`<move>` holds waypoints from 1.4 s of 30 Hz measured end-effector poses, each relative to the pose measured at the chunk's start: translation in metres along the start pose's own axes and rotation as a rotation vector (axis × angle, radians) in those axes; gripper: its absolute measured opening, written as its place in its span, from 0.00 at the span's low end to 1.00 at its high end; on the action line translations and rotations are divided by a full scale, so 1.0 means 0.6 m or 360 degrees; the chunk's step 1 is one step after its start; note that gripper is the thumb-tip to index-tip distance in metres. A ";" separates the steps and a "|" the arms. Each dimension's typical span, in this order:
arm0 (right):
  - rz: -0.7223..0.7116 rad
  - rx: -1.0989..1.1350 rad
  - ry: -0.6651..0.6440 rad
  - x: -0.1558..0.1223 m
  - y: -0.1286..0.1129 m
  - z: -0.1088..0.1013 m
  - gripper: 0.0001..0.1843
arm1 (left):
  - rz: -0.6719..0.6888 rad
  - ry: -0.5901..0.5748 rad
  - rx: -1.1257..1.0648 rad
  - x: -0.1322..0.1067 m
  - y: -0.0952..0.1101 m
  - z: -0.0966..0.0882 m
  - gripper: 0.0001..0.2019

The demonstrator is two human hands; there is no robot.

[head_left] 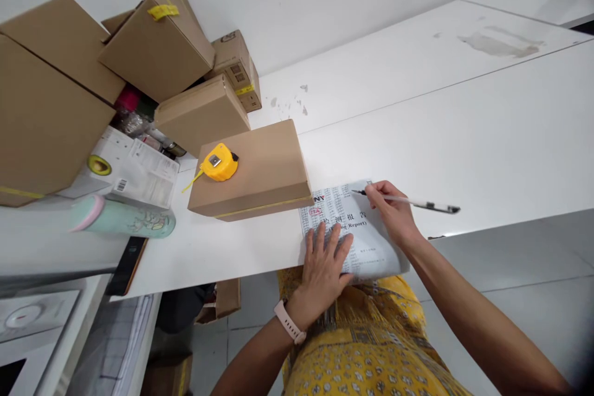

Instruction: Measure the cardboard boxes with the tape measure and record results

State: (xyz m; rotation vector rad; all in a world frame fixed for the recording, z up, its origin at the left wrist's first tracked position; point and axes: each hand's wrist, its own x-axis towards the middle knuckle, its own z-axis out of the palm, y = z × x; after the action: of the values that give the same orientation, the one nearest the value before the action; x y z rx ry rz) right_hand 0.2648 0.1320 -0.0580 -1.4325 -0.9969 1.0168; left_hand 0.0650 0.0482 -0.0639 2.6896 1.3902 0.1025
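A printed paper [366,241] with a report heading lies at the table's front edge, its lower part reaching past the edge. My left hand [325,266] rests flat on its lower left, fingers spread. In my right hand [392,210] a pen [429,205] is gripped, its tip at the upper part of the sheet, among rows of small marks. Whether the tip touches the paper I cannot tell. Just left of the paper, a closed cardboard box [260,167] overlaps its corner. On that box sits a yellow tape measure [220,162] with a short bit of tape out.
Several cardboard boxes [158,43] are stacked at the back left. A mint green bottle [134,216] lies near a white package [134,164] and a dark phone [130,265] at the left edge. The white table [445,130] runs to the right along the wall.
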 end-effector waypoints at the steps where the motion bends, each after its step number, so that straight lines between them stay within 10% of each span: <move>1: -0.0027 0.0026 -0.0041 0.011 -0.001 0.010 0.19 | -0.0044 0.0012 0.0002 0.009 0.008 0.001 0.42; 14: -0.0246 -0.0504 -0.0407 0.068 0.017 0.017 0.14 | -0.0094 0.0078 -0.0242 0.105 -0.007 0.006 0.44; 42: -0.0396 -0.0663 -0.0447 0.080 0.022 0.017 0.16 | -0.0116 0.0110 -0.0360 0.114 -0.007 0.007 0.38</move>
State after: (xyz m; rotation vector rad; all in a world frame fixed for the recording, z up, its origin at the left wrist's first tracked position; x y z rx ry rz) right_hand 0.2692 0.1796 -0.0753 -1.4699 -1.6241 0.8715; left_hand 0.1013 0.1060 -0.0681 2.4699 1.4005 0.3283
